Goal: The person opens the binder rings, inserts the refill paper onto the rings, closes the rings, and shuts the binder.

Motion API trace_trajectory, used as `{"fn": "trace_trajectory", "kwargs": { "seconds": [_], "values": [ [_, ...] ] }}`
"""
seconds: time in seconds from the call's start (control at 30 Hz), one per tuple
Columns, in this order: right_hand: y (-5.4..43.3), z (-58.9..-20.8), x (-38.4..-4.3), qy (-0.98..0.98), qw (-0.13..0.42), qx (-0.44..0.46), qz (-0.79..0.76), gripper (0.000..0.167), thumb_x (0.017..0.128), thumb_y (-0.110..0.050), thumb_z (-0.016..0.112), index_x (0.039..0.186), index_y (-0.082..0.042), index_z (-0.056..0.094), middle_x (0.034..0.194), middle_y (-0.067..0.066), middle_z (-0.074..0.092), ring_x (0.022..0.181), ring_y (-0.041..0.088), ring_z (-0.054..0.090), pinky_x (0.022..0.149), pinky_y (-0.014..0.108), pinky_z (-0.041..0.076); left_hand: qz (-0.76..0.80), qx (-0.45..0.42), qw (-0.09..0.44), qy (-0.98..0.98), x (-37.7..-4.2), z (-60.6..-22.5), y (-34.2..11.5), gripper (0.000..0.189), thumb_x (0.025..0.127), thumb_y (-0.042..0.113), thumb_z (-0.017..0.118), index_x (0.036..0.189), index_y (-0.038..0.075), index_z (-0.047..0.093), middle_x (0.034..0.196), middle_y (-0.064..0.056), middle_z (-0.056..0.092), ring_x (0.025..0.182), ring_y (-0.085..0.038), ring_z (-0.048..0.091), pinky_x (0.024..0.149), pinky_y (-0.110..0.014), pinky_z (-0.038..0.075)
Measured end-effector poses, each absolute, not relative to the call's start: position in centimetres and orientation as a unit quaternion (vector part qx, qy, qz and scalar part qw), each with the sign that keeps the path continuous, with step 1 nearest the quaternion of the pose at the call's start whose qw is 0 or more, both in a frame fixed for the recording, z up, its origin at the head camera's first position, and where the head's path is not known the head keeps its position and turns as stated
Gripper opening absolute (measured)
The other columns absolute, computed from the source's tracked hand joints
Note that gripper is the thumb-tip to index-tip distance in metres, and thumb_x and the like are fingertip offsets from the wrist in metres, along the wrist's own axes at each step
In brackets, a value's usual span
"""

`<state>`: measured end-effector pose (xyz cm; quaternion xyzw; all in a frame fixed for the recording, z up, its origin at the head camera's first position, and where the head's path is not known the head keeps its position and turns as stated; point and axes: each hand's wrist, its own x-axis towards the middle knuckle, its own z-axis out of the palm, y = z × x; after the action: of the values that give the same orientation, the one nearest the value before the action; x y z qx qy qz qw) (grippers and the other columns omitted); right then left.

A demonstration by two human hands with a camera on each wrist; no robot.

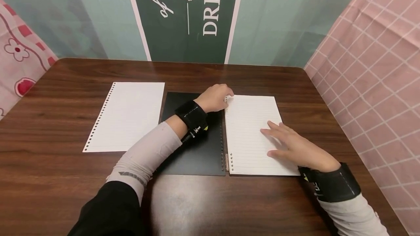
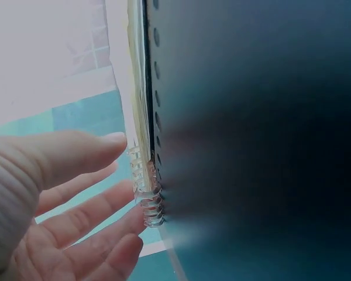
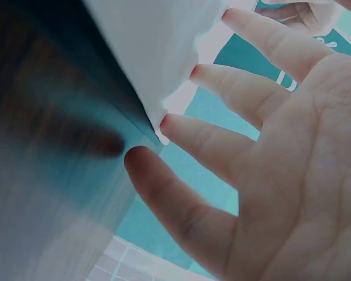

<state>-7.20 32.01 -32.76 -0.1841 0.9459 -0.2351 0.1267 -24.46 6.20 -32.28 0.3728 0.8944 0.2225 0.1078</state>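
A ring-bound notebook lies spread on the table, its black cover (image 1: 197, 156) on the left and a stack of lined, hole-punched paper (image 1: 249, 137) on the right. My left hand (image 1: 214, 97) reaches across the cover to the top of the spine. Close up, its thumb and loosely bent fingers are right at the clear binding rings (image 2: 152, 208), with a gap between thumb and fingers. On the right part of the lined paper, my right hand (image 1: 288, 145) spreads its straight fingers, fingertips at the sheet's surface.
A loose hole-punched sheet (image 1: 131, 115) lies left of the notebook, partly under the left forearm. The brown wooden table (image 1: 82, 188) ends at a green backdrop with lettering (image 1: 210, 10). Pink gridded cloth (image 1: 377, 68) hangs on the right.
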Motion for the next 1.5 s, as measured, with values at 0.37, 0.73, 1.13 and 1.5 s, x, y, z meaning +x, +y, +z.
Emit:
{"fn": "trace_trajectory", "kwargs": {
  "seconds": [0.37,0.73,1.13,1.5],
  "values": [
    [32.07,-32.74,-7.30,0.942,0.123,-0.198,-0.243,0.066,0.093,-0.030,0.075,0.148,-0.002,0.051,0.160,0.030,0.028,0.146,0.055,0.022,0.109,0.072,0.024,0.237,0.377,0.111,0.888,-24.83,-32.35,5.87,0.038,0.094,-0.002,0.064,0.132,0.001,0.066,0.132,-0.014,0.063,0.124,-0.026,0.057,0.102,-0.034,0.046],
    [31.93,-32.88,-7.34,0.948,0.122,-0.194,-0.222,0.068,0.090,-0.027,0.079,0.148,-0.004,0.051,0.160,0.029,0.030,0.145,0.055,0.023,0.109,0.071,0.026,0.213,0.363,0.089,0.903,-24.42,-32.34,5.70,0.031,0.094,0.001,0.065,0.124,0.003,0.072,0.132,-0.013,0.063,0.116,-0.030,0.056,0.079,-0.036,0.048],
    [31.73,-32.76,-7.29,0.952,0.119,-0.190,-0.210,0.067,0.090,-0.028,0.078,0.147,-0.004,0.052,0.159,0.029,0.031,0.144,0.056,0.025,0.108,0.070,0.027,0.205,0.351,0.088,0.910,-24.52,-32.53,5.80,0.027,0.095,0.005,0.064,0.120,0.007,0.074,0.130,-0.010,0.064,0.106,-0.026,0.058,0.071,-0.033,0.047],
    [31.60,-32.62,-7.08,0.953,0.119,-0.185,-0.208,0.068,0.090,-0.028,0.078,0.148,-0.004,0.051,0.160,0.029,0.030,0.143,0.057,0.025,0.107,0.071,0.028,0.203,0.357,0.096,0.906,-24.88,-32.85,6.23,0.014,0.095,0.003,0.061,0.090,0.008,0.073,0.096,-0.005,0.058,0.061,-0.013,0.034,0.055,-0.026,0.027]
  ]
}}
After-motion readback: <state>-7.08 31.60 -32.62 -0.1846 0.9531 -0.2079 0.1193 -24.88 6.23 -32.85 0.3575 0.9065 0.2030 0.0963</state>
